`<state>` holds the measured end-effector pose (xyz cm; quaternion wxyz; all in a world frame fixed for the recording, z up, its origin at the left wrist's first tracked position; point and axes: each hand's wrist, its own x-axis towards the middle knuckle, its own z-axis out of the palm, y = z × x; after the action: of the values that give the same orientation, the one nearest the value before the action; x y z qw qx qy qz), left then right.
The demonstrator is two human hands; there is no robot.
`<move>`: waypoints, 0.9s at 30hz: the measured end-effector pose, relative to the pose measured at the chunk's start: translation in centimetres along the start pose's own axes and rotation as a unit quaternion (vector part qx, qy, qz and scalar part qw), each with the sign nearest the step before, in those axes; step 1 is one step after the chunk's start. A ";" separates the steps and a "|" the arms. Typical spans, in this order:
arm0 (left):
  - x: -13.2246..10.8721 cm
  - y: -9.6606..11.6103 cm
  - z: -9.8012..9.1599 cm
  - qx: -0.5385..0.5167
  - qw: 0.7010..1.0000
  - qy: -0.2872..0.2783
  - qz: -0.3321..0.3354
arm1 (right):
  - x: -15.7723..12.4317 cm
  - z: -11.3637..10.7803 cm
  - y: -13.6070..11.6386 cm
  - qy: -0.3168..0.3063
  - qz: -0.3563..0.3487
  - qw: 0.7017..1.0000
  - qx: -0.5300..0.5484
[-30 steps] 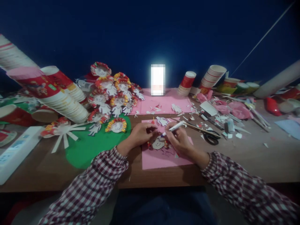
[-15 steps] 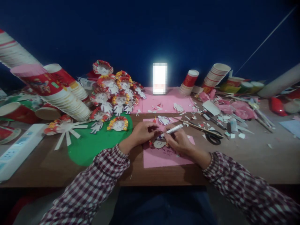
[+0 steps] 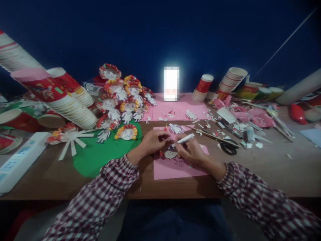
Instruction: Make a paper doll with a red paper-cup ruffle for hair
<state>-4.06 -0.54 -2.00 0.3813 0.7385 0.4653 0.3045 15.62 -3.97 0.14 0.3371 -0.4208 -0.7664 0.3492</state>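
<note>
My right hand (image 3: pixel 192 150) is closed round a white marker (image 3: pixel 184 139), with the tip down on a small round paper-cup face (image 3: pixel 170 154). The face lies on a pink paper sheet (image 3: pixel 173 169) on the wooden table. My left hand (image 3: pixel 153 141) has its fingers curled and pinches the top edge of the paper face, holding it steady. Both sleeves are red and white check.
Finished paper faces with red and yellow frills (image 3: pixel 120 97) pile up at the back left by a green sheet (image 3: pixel 100 155). Stacks of paper cups (image 3: pixel 62 100) lie left, more cups (image 3: pixel 229 80) right. Black scissors (image 3: pixel 228 146), paper scraps, a lit phone (image 3: pixel 171 83) and a white power strip (image 3: pixel 20 160) are nearby.
The view shifted slightly. My right hand has slid the marker tip a little left over the paper face. My left hand has stayed on the face.
</note>
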 end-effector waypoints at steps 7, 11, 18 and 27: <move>0.0 0.3 -0.1 0.003 1.000 -0.005 0.000 | 0.0 -0.1 -0.1 -0.006 -0.013 1.000 -0.019; 0.0 0.1 0.1 -0.001 1.000 0.002 -0.001 | -0.2 0.0 -0.1 -0.005 0.023 0.999 0.047; 0.0 0.3 0.1 0.015 1.000 0.019 0.010 | -0.3 0.0 0.6 0.079 0.071 0.966 0.236; 0.0 0.1 0.1 -0.011 1.000 0.000 0.005 | -0.3 0.0 0.2 0.032 0.046 0.990 0.130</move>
<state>-3.88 -0.59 -1.98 0.3876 0.7367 0.4585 0.3112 15.83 -4.20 -0.13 0.3971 -0.4192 -0.6830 0.4473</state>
